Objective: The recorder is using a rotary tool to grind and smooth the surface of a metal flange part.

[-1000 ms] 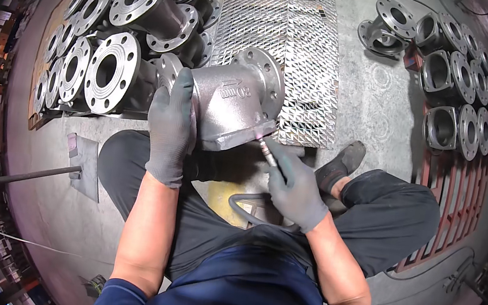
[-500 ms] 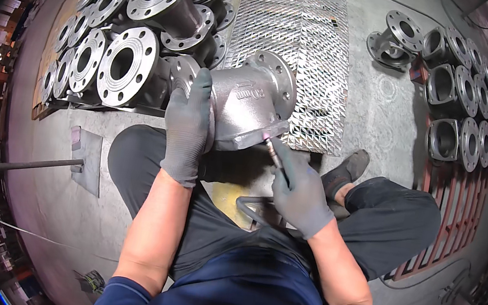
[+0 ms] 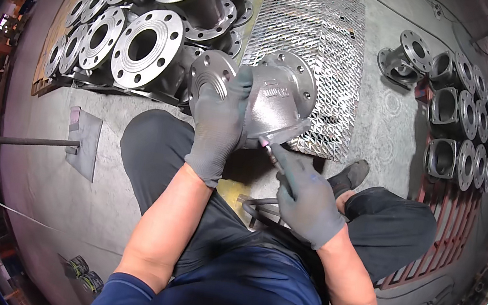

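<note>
A grey cast-metal flanged valve body rests between my knees, tilted, with round bolt-hole flanges at each end. My left hand, in a grey knit glove, grips its middle from the left side. My right hand, also gloved, holds a thin pen-like hand tool with a pinkish tip. The tip touches the lower square flange edge of the valve body.
Many flanged castings are stacked at the upper left. An expanded-metal grating lies on the concrete floor ahead. More valve bodies line the right side. A metal plate with a rod lies at left. A hose runs under my right hand.
The view has shifted, so the valve body and both hands sit a little higher and further right in the picture. The grip and the tool's contact point look unchanged.
</note>
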`<state>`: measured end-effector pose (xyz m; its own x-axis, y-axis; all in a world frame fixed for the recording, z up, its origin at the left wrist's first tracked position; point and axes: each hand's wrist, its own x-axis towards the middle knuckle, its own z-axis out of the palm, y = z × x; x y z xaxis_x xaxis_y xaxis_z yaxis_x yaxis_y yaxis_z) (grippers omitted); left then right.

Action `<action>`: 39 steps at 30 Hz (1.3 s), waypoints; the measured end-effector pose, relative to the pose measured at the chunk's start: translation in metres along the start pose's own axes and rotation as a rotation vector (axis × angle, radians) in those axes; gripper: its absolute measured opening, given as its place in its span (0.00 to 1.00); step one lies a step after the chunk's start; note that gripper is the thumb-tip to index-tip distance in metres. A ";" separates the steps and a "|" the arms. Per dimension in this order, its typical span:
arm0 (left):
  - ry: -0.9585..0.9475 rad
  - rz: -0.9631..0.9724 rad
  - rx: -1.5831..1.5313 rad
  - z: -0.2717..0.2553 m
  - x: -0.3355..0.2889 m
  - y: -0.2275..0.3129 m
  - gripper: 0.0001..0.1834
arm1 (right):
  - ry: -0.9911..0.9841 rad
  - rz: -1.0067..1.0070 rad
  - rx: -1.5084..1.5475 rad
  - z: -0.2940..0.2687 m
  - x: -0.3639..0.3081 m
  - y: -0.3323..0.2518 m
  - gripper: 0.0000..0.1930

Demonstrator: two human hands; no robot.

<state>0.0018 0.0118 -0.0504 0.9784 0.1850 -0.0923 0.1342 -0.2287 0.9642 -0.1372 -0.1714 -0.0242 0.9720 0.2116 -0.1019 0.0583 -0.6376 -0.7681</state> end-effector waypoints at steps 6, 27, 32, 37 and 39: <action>-0.037 0.139 0.186 -0.009 -0.006 -0.003 0.47 | -0.024 0.048 -0.065 -0.002 -0.001 -0.009 0.37; -0.015 -0.055 -0.045 -0.006 -0.001 -0.015 0.37 | 0.071 0.052 -0.040 -0.003 -0.007 0.003 0.38; 0.017 -0.039 0.000 -0.011 0.007 -0.022 0.35 | 0.110 0.077 -0.029 0.001 -0.007 0.023 0.34; -0.022 -0.002 -0.039 -0.008 0.004 -0.012 0.35 | 0.173 -0.034 0.124 0.012 -0.012 0.020 0.33; -0.086 -0.116 -0.012 -0.014 0.003 -0.004 0.43 | 0.143 0.037 0.043 0.008 -0.011 0.020 0.33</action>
<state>0.0025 0.0270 -0.0507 0.9663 0.1271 -0.2237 0.2458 -0.1991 0.9486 -0.1485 -0.1804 -0.0437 0.9960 0.0786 -0.0423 0.0145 -0.6097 -0.7925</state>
